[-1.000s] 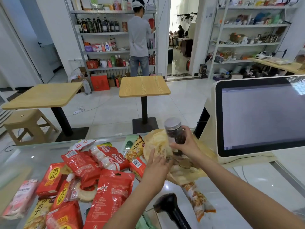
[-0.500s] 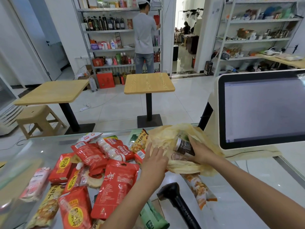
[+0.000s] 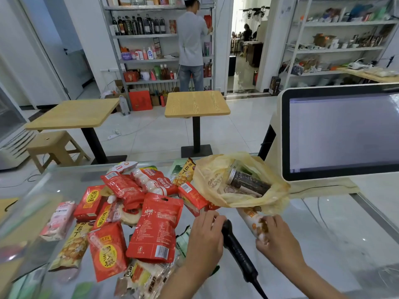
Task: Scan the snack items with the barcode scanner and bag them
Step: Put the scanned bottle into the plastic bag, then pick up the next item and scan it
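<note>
**Scanner gripped, snack pouch taken up beside open bag**

Hidden or unclear: the head of the barcode scanner [image 3: 236,251] is covered by the left hand [image 3: 206,238], so its window cannot be seen; its cable is cut off at the lower edge of the frame. The upper end of the snack pouch [image 3: 251,221] is tucked under the rim of the yellow bag [image 3: 216,180]. Print on the packets at lower left is smeared by blur.

Orientation: the scanner's long axis is laid diagonally, head toward centre frame, handle running down and right. The pouch is set on a similar diagonal, just right of the scanner. The jar [image 3: 248,183] is lying on its side inside the bag, metal lid toward upper left.

Hands: the left hand is closed over the scanner head; the right hand [image 3: 278,240] is clamped on the pouch's lower end.

Materials: the scanner is matt black and ribbed along the handle. The bag is thin, crinkled, translucent plastic. A heap of red foil packets [image 3: 155,229] is spread over the glossy glass bench [image 3: 323,244] at centre left. A white-framed monitor [image 3: 343,134] is stood at right.
</note>
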